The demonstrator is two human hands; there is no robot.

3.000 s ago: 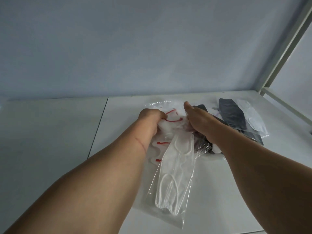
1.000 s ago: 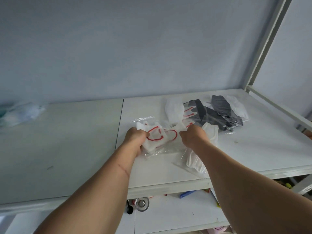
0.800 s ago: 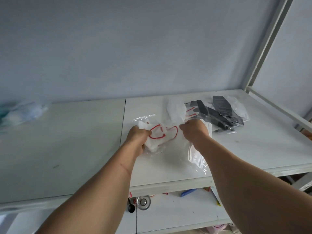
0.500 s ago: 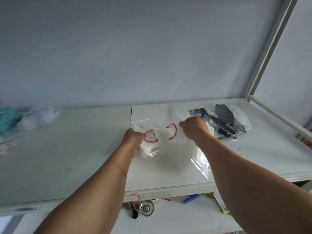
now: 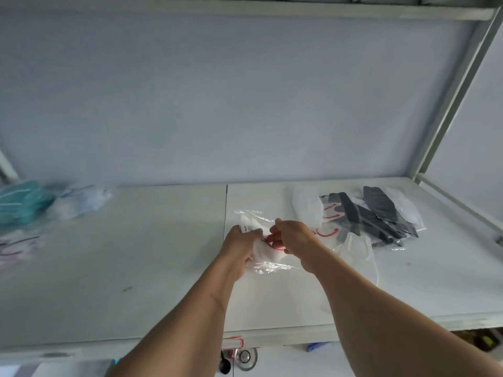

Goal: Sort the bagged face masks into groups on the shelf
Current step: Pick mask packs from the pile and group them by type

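Your left hand (image 5: pixel 239 247) and right hand (image 5: pixel 292 238) both pinch one bagged white mask with red loops (image 5: pixel 268 253), just above the shelf (image 5: pixel 163 268). The black masks pile (image 5: pixel 373 216) lies right of it.

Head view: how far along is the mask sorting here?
Partly done, it seems. Teal masks and pale bagged ones already sit in blurred piles at the shelf's far left. In hand: the left hand and right hand both grip a red-looped white mask bag. Left: the mixed heap on the right, with black masks and white masks overlapping.
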